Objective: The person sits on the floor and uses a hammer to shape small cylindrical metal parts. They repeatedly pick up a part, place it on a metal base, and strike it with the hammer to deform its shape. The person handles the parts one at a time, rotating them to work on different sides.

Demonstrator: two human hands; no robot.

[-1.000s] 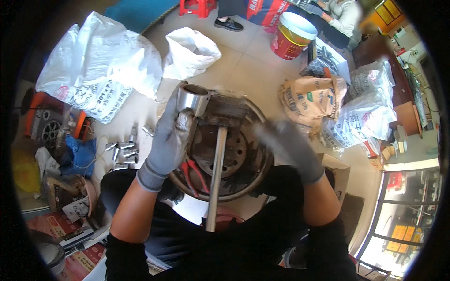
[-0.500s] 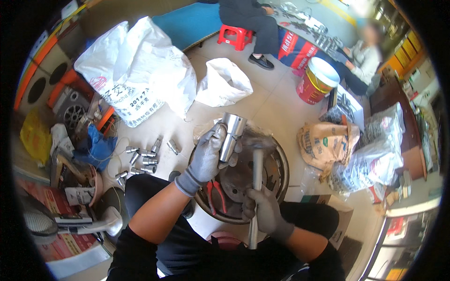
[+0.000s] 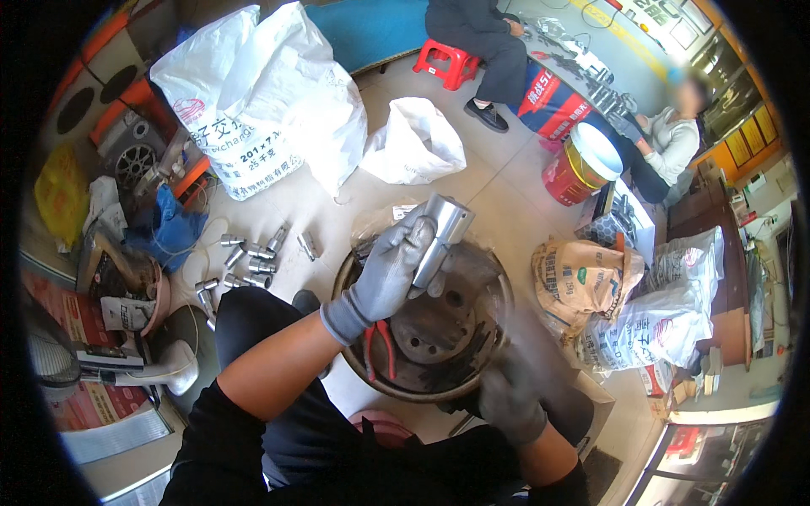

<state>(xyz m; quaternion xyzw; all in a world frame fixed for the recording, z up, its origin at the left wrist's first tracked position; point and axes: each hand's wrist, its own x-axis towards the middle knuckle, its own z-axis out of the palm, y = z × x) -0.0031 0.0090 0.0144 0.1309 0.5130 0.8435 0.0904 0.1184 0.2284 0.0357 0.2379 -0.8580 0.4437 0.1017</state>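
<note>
My gloved left hand (image 3: pixel 384 270) is closed around a shiny metal cylinder (image 3: pixel 443 236), tilted with its upper end leaning right. It is held over a round rusty wheel rim (image 3: pixel 405 390) in front of me. Red-handled pliers (image 3: pixel 380 350) lie in the rim at its left side, below that hand. To the right of the rim is my gloved right hand (image 3: pixel 513 409), blurred by motion, its fingers curled round a hammer whose head and shaft are smeared. Dark loose bits lie inside the rim.
Several metal cylinders (image 3: pixel 261 266) lie on the floor at the left. Big white sacks (image 3: pixel 278 110), a smaller white sack (image 3: pixel 413 148) and a brown sack (image 3: pixel 582 278) stand around. Two people sit at the back, near a red stool (image 3: pixel 447 63) and a bucket (image 3: pixel 582 169).
My right hand has swung the hammer away from over the rim, out to the right. My left hand keeps the cylinder, which now leans further right. The whole view has shifted somewhat.
</note>
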